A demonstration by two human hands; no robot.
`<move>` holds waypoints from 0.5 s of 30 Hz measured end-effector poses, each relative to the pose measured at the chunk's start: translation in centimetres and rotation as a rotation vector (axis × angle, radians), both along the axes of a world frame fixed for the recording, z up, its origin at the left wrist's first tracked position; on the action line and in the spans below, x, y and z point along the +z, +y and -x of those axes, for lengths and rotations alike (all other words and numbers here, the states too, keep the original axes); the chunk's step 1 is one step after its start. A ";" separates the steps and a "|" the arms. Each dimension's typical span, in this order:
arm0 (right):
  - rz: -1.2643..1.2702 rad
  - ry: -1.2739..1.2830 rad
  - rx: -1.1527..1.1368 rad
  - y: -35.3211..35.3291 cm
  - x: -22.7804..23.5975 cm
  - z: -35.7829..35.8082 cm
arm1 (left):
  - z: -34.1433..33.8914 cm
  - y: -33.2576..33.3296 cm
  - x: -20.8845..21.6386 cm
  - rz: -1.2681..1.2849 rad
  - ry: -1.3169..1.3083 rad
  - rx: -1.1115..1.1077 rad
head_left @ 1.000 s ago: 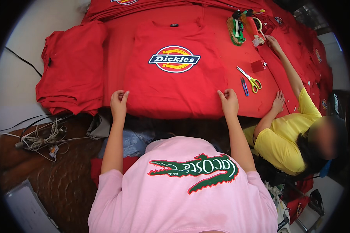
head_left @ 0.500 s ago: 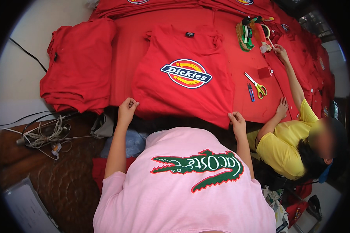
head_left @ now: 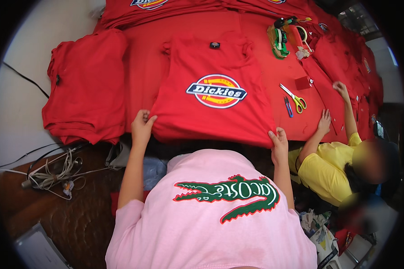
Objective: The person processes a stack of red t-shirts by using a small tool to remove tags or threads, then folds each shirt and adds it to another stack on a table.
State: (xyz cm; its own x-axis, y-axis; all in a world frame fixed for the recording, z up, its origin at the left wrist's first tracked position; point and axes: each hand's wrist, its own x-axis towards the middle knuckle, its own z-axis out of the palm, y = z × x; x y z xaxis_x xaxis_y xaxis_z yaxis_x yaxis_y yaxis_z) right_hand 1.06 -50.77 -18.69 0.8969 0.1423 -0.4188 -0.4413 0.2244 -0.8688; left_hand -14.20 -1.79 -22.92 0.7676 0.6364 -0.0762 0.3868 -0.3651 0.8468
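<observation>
A red T-shirt (head_left: 188, 112) lies in front of me on the red-covered table (head_left: 143, 27), its neck with a dark label at the far end. A round yellow, blue and white emblem (head_left: 217, 91) is printed on its chest. My left hand (head_left: 142, 127) pinches the shirt at its near left corner. At the near right corner my right hand (head_left: 279, 142) grips the hem between thumb and fingers. Between the two hands the hem is drawn fairly straight along the table's near edge.
Left stands a pile of red shirts (head_left: 87, 85). To the right lie scissors (head_left: 296, 99), thread snips (head_left: 288, 107), a green tape dispenser (head_left: 279, 42) and a small red box (head_left: 303, 82). A person in yellow (head_left: 321, 168) works at the right. Coiled cables (head_left: 60, 172) hang at lower left.
The shirt's lower part is pulled wider and its hem straighter. My left hand moved slightly left, my right slightly right. The co-worker's far hand came nearer, away from the tape.
</observation>
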 end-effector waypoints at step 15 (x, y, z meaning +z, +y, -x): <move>0.625 -0.348 0.146 5.8 -2.8 -15.3 | -11.1 -1.2 1.2 -0.081 -0.059 -0.001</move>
